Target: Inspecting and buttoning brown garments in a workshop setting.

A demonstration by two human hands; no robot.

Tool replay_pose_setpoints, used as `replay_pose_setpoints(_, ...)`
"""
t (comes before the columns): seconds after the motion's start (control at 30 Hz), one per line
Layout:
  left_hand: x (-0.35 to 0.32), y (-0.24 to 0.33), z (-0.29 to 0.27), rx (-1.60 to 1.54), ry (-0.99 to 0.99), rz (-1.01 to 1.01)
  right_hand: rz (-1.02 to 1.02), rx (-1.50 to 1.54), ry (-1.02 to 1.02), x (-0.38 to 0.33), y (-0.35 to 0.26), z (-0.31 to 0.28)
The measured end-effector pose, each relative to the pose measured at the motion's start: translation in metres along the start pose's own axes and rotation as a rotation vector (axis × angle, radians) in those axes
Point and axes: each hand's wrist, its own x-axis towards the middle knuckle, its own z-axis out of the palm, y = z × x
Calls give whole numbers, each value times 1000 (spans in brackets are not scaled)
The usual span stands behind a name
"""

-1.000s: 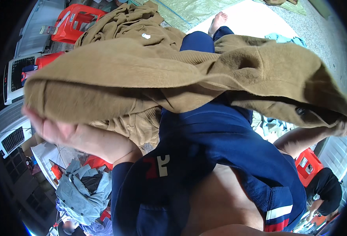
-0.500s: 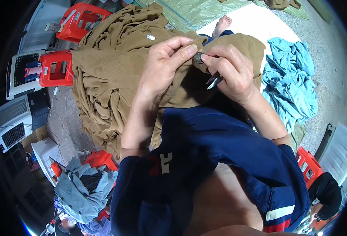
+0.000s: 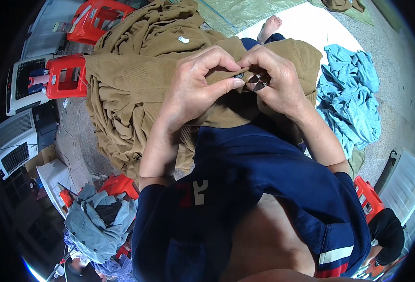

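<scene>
A brown knit garment (image 3: pixel 233 117) lies over my lap, its edge raised between both hands. My left hand (image 3: pixel 193 87) is closed on that edge, thumb and fingers pinching it beside a dark round button (image 3: pixel 239 75). My right hand (image 3: pixel 285 84) pinches the cloth just right of the button and also keeps a small pair of thread snips (image 3: pixel 257 83) tucked in its fingers. The snips' handles are mostly hidden by the hand. The tips of both index fingers nearly meet above the button.
A big heap of brown knitwear (image 3: pixel 127 94) spreads to the left, with a small white tag (image 3: pixel 183 40) on it. Light blue knitwear (image 3: pixel 351 94) lies at the right. Red stools (image 3: pixel 52 77) stand at the far left. A bare foot (image 3: pixel 269 28) rests on a white sheet (image 3: pixel 306 23).
My right fingers have shifted from the button to the cloth edge beside it. The snips have turned up toward the cloth. My left thumb has moved down below the button.
</scene>
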Motion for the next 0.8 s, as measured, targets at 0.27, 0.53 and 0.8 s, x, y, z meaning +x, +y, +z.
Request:
replay_pose_setpoints(0.27, 0, 12, -2, 223, -29, -104, -141, -1, 108, -5, 6, 4)
replay_pose_setpoints(0.53, -5, 0, 8, 537, 3, 214, 22, 105, 137, -6, 6, 6)
replay_pose_setpoints(0.8, 8, -37, 12, 1023, 387, 428, -10, -420, 142, -13, 18, 2)
